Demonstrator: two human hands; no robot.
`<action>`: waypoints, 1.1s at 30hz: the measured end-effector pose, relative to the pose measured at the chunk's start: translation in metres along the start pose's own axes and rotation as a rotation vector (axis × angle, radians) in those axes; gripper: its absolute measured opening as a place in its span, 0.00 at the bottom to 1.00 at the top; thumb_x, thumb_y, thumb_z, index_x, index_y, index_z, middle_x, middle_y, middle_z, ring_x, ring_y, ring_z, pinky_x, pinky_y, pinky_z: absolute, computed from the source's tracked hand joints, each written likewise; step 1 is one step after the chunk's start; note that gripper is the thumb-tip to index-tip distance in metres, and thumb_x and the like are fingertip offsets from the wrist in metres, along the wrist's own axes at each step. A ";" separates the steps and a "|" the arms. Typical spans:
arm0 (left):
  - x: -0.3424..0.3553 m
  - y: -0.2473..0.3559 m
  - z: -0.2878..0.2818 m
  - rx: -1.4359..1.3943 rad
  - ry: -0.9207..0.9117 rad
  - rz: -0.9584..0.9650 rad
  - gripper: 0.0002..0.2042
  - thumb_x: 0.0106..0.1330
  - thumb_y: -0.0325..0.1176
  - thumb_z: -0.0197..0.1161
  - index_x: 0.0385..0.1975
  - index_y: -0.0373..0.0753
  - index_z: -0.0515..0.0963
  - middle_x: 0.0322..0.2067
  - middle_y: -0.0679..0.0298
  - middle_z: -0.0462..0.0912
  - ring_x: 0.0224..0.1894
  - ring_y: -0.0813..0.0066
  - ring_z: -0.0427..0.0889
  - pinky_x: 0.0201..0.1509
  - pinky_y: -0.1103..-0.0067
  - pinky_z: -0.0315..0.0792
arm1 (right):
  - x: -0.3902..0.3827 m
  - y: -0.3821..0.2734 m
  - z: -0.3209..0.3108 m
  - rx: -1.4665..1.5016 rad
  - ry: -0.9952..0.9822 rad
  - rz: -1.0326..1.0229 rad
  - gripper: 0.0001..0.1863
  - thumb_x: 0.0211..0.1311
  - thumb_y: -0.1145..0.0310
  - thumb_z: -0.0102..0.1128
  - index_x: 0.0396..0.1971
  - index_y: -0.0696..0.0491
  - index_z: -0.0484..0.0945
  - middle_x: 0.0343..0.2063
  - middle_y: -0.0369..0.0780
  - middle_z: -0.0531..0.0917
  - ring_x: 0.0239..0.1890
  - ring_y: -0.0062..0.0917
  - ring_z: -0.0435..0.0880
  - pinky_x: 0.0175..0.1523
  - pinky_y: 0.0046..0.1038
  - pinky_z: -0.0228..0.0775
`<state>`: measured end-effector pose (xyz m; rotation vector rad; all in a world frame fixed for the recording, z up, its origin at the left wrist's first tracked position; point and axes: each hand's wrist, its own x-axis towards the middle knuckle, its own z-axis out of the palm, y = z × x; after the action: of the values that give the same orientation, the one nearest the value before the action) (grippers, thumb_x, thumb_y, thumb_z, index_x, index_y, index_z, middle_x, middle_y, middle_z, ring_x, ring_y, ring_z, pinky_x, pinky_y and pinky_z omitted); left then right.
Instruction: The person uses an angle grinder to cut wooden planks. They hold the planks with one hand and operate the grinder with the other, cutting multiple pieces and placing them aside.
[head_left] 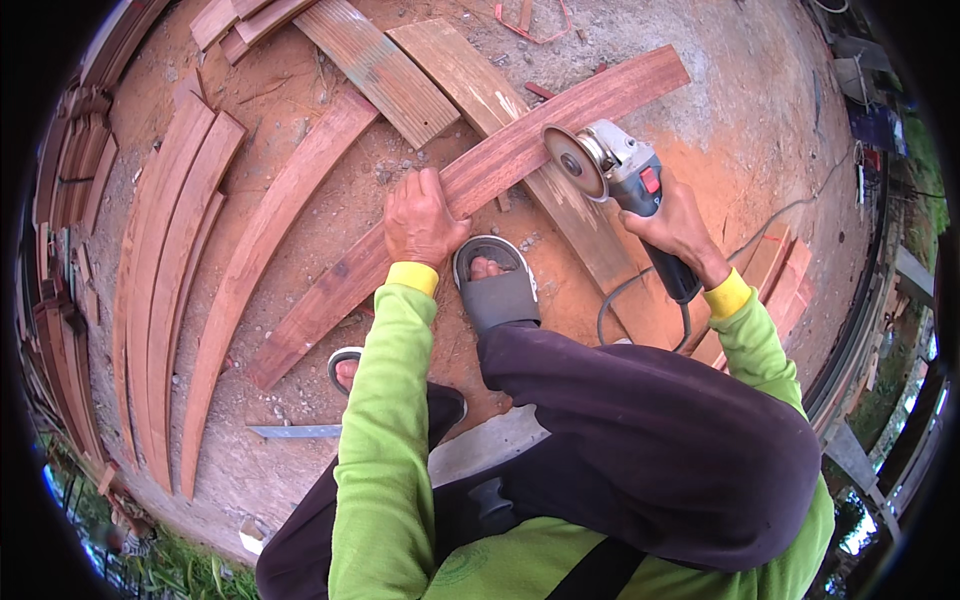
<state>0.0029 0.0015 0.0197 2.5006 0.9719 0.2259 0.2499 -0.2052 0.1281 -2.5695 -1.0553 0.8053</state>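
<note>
A long reddish-brown wooden plank [500,160] lies diagonally before me, across a weathered board [575,220]. My left hand [424,222] is closed over the plank near its middle, fingers curled around its far edge. In my right hand [683,232] is an angle grinder [632,172] with a blue-grey body and red switch, gripped around its handle. The grinder's round brown disc [577,165] is at the plank's near edge, right of my left hand; whether it touches the wood I cannot tell. A dark cord [606,310] trails from the grinder's rear end.
Several curved planks [255,260] lie to the left on reddish dirt. Two flat boards [385,75] are at the back. My sandalled foot [497,280] is beside the plank. A metal ruler-like strip [295,431] lies near my other foot. Short wood pieces [785,275] lie at right.
</note>
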 end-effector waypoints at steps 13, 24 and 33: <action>0.000 -0.001 0.001 0.002 -0.005 0.001 0.29 0.35 0.40 0.79 0.38 0.40 0.71 0.36 0.57 0.75 0.42 0.57 0.78 0.46 0.66 0.71 | 0.002 0.001 0.001 -0.014 -0.008 -0.002 0.34 0.43 0.61 0.72 0.48 0.67 0.72 0.33 0.52 0.84 0.36 0.38 0.87 0.44 0.33 0.77; 0.000 -0.001 0.001 0.001 -0.002 0.006 0.29 0.36 0.40 0.78 0.38 0.40 0.71 0.35 0.57 0.75 0.42 0.57 0.78 0.47 0.66 0.71 | 0.003 0.001 0.002 -0.038 -0.015 0.026 0.35 0.42 0.61 0.71 0.48 0.67 0.71 0.33 0.53 0.84 0.36 0.39 0.87 0.44 0.34 0.77; 0.000 -0.001 0.001 -0.008 -0.002 0.000 0.28 0.37 0.39 0.78 0.38 0.40 0.71 0.35 0.57 0.75 0.42 0.56 0.78 0.47 0.66 0.71 | 0.002 0.001 0.003 -0.034 0.005 -0.009 0.33 0.43 0.61 0.71 0.46 0.68 0.71 0.31 0.53 0.83 0.34 0.40 0.86 0.43 0.35 0.77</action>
<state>0.0026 0.0020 0.0185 2.4938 0.9678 0.2266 0.2502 -0.2042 0.1247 -2.5911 -1.0877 0.7854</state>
